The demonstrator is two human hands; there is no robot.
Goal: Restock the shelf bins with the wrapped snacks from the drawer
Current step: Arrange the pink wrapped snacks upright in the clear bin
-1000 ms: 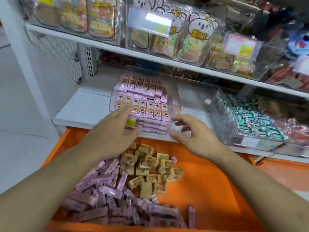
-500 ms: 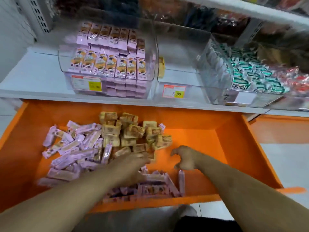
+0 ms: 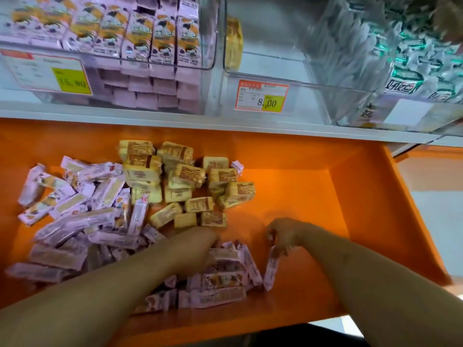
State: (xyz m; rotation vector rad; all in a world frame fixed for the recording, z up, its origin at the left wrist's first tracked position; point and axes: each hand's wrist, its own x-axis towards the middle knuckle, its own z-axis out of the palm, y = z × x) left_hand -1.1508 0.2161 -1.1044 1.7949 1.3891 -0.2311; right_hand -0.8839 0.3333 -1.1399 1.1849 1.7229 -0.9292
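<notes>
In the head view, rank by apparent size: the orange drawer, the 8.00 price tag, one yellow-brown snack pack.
1. orange drawer, by far the largest.
2. 8.00 price tag.
3. yellow-brown snack pack, a little smaller than the tag; depths differ, so real sizes are unsure.

My left hand [image 3: 200, 249] now digs deeper among the pink wrapped snack bars [image 3: 220, 279], while my right hand [image 3: 283, 236] pinches one near-right pink bar [image 3: 271, 267] upright.

— What sort of place am I seeing?
— A shop, I'd say: clear shelf bins [image 3: 218, 58] of packaged snacks, price tags [image 3: 261, 98] reading 8.00 and 15.80, and an orange stock drawer [image 3: 338, 191] heaped with wrapped snacks [image 3: 75, 214].
</notes>
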